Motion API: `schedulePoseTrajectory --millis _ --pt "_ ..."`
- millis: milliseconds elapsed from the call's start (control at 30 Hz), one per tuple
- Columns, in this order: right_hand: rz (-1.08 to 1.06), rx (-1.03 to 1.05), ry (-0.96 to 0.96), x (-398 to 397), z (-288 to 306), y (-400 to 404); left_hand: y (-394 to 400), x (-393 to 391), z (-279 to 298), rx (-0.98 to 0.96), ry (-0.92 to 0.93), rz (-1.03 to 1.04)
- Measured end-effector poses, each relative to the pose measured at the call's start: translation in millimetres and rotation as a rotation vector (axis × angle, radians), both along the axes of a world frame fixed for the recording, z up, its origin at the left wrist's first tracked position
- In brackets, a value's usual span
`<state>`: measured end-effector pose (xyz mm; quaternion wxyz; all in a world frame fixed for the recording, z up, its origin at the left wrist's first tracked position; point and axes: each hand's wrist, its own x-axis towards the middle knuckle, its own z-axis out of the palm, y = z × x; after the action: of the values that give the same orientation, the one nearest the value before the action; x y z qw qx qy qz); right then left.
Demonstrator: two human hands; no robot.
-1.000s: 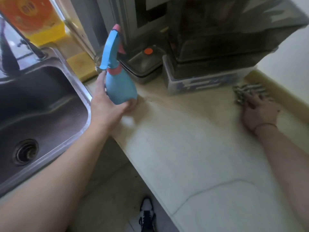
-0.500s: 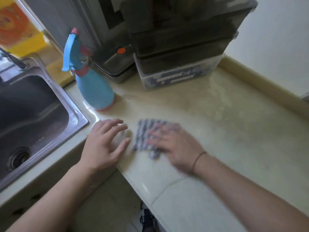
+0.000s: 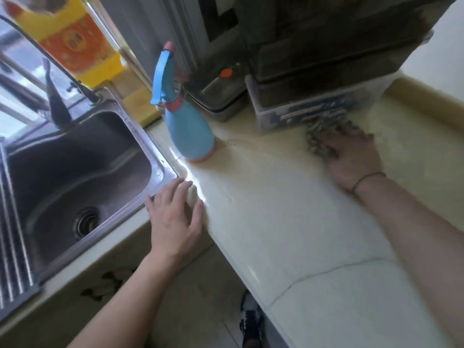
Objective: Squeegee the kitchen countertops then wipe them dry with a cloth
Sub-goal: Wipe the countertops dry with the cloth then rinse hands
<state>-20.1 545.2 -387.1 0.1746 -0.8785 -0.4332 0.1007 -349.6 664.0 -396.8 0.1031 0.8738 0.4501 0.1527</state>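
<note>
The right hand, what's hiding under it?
A checked cloth lies under the right hand, pressed flat on the countertop. Only its far edge shows past the fingers; the hand covers the rest.

Right hand [image 3: 351, 156] flat on cloth [image 3: 316, 139]

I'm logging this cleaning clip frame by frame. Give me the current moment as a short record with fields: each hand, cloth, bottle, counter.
left hand: left hand open, fingers resting on the counter edge beside the steel sink
right hand: right hand flat, pressing the cloth
cloth: grey patterned cloth under the fingers, by the clear plastic box
bottle: blue spray bottle with pink collar, upright, untouched
counter: cream stone countertop, glossy near the sink
</note>
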Motion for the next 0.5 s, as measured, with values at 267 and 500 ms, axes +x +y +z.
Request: schedulePoseTrajectory --millis 267,500 --pt "0.488 0.061 -0.033 -193 -7 49 4 -6 0 -0.041 -0.075 -0.018" --pt "0.699 -0.001 -0.126 -132 -9 -65 -33 21 7 0.038 -0.081 -0.048"
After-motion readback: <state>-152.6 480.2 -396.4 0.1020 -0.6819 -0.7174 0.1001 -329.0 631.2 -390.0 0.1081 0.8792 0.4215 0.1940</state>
